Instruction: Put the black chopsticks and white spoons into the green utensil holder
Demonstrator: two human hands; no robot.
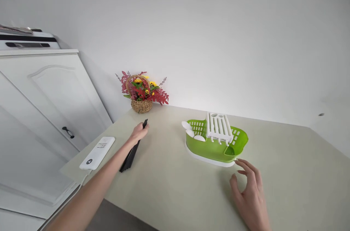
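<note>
On the left side of the table, my left hand (139,132) is closed around a bundle of black chopsticks (130,157), whose tips stick out past the fist at both ends. A green utensil holder (210,151) with a white base stands right of the middle. Across its top sits a white slotted rack (219,127) with small hooks. Several white spoons (190,133) rest in its left part, their bowls showing over the rim. My right hand (250,189) is open beside the holder's front right corner, fingertips close to the base; I cannot tell whether they touch it.
A wicker basket of artificial flowers (141,105) stands at the back left near the wall. A white power strip-like box (97,152) with a cable lies at the table's left edge. Beyond that edge is a white cabinet (54,96) with a black handle.
</note>
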